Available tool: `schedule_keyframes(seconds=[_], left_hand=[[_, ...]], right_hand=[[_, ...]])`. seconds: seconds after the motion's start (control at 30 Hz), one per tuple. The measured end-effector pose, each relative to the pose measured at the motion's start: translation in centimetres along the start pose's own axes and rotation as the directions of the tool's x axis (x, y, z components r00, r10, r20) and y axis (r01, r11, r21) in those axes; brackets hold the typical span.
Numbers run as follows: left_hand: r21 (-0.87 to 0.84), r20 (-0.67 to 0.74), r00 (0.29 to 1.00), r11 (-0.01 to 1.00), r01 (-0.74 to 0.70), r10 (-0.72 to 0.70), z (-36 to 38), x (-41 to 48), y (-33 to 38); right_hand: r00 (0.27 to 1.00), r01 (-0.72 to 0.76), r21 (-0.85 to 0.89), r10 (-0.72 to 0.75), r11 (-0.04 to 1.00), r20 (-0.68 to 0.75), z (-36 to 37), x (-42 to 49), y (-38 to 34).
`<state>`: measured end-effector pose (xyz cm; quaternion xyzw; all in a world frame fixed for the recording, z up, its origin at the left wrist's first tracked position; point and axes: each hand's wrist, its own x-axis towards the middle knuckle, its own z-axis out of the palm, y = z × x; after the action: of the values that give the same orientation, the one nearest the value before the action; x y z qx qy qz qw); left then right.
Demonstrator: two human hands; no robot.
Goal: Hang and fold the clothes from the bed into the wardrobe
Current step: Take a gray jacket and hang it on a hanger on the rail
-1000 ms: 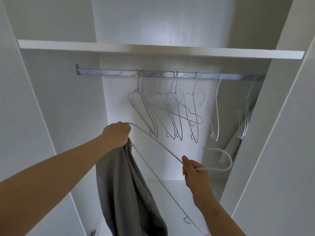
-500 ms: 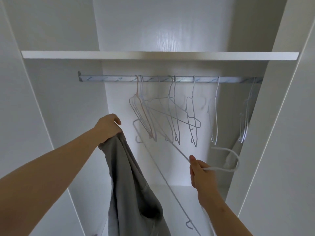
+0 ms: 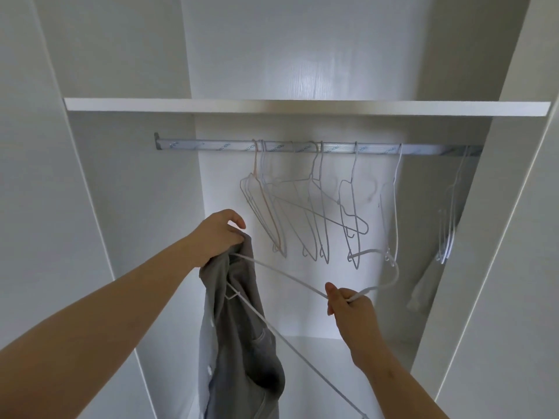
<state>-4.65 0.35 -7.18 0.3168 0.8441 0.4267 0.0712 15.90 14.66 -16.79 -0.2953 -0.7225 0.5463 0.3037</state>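
Garment (image 3: pixel 242 343), grey and soft, hangs limp from our left hand (image 3: pixel 217 234), whose fingers are bunched around its top edge, below the rail (image 3: pixel 211 145) and toward its left end. Our right hand (image 3: pixel 348 306), lower and under mid-rail, is clamped on the neck of a white wire hanger (image 3: pixel 302 282), just beneath the hook. The hanger's far tip lies at the cloth by our left fist.

We judge the cloth light and floppy, prone to slide off thin wire, so it is best held at the collar or shoulder while the wire is fed in. The hanger looks light and springy, firmest at the neck.

We count one garment, one hanger in hand, one shelf (image 3: pixel 302 107) above the rail, and about eight bare hangers (image 3: pixel 314 207) on the rail, too tangled for a sure count.
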Motion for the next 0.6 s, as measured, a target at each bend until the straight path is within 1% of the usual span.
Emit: schedule_keyframes(seconds=[0.03,0.13,0.2,0.27,0.37,0.47,0.53,0.6], left_hand=[[0.026,-0.044,0.999,1.000,0.009,-0.008,-0.2,0.0,-0.1],[0.242,-0.225,0.974,0.968,0.058,-0.002,-1.2,0.1,-1.0],[0.322,-0.258,0.966,0.944,0.076,0.010,-1.5,0.1,-1.6],[0.328,-0.247,0.969,0.942,0.067,0.018,-1.2,0.1,-1.6],[0.248,-0.236,0.972,0.966,0.067,-0.007,-0.4,-0.1,-1.2],[0.047,-0.185,0.978,0.993,0.110,-0.100,0.8,-0.7,-0.6],[-0.084,-0.094,0.983,0.985,0.150,-0.158,1.9,-1.4,0.1],[-0.164,0.041,0.982,0.969,0.186,-0.182,2.7,-2.1,1.0]], right_hand=[[1.000,0.011,-0.005,-0.011,1.000,-0.009,0.1,0.1,-0.1],[0.999,0.011,0.036,-0.010,0.999,-0.041,0.1,0.3,-0.5],[0.999,0.018,0.050,-0.015,0.999,-0.049,0.3,0.4,-0.7],[0.998,0.040,0.029,-0.038,0.999,-0.053,1.0,0.4,-1.0],[0.999,0.025,0.012,-0.025,1.000,-0.048,1.8,0.2,-1.2],[0.999,0.021,-0.020,-0.021,1.000,-0.032,2.5,0.1,-1.1],[0.999,0.028,-0.040,-0.028,0.999,-0.021,3.2,0.0,-1.2],[1.000,0.027,-0.057,-0.028,0.998,-0.012,4.0,-0.1,-1.4]])
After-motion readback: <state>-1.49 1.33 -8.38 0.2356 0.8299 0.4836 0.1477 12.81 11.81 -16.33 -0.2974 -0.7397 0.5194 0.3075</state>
